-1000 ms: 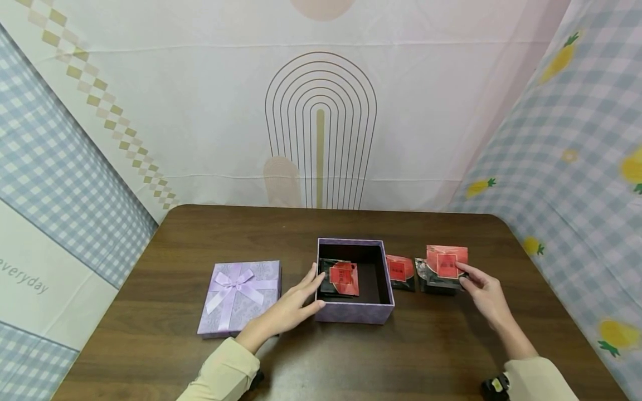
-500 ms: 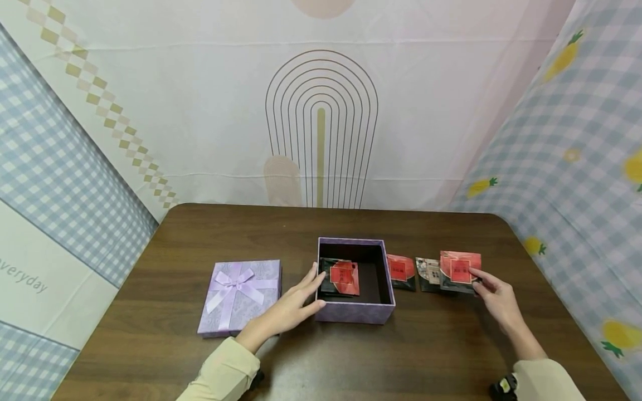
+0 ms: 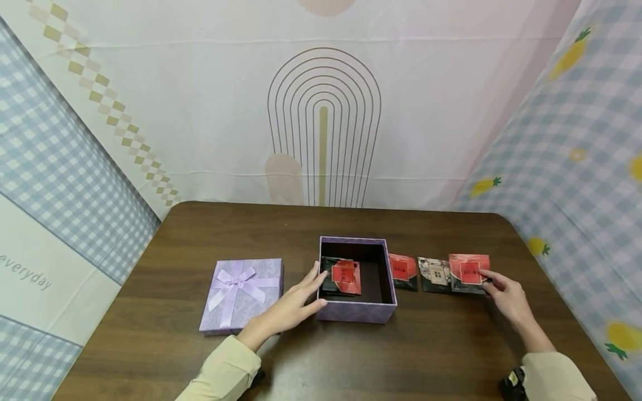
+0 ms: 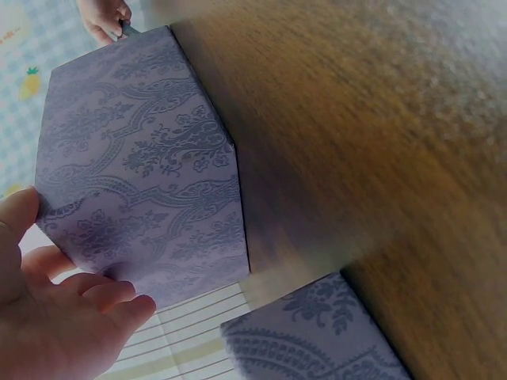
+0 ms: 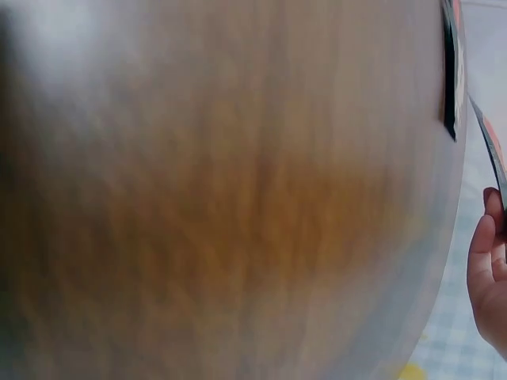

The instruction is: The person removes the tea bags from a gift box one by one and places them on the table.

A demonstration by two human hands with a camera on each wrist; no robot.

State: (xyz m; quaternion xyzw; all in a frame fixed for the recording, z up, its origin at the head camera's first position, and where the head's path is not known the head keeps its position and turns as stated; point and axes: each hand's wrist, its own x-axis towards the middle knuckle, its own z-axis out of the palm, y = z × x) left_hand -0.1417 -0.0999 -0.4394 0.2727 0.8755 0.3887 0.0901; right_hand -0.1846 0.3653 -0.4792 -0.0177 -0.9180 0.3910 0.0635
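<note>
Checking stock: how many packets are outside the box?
3: a red packet right of the purple box, a patterned packet further right, and another red packet in the right hand. More may be hidden.

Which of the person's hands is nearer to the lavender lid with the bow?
Left. The left hand is just right of the lid, touching the open gift box; the right hand is farther off, beyond the box, pinching a red-and-black sachet.

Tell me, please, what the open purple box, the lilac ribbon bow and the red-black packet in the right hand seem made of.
The open purple box: probably cardboard under matte printed paper, from its crisp edges. The lilac ribbon bow: likely satin, from its soft sheen. The red-black packet: perhaps foil or plastic film, being thin; gloss unclear.
</note>
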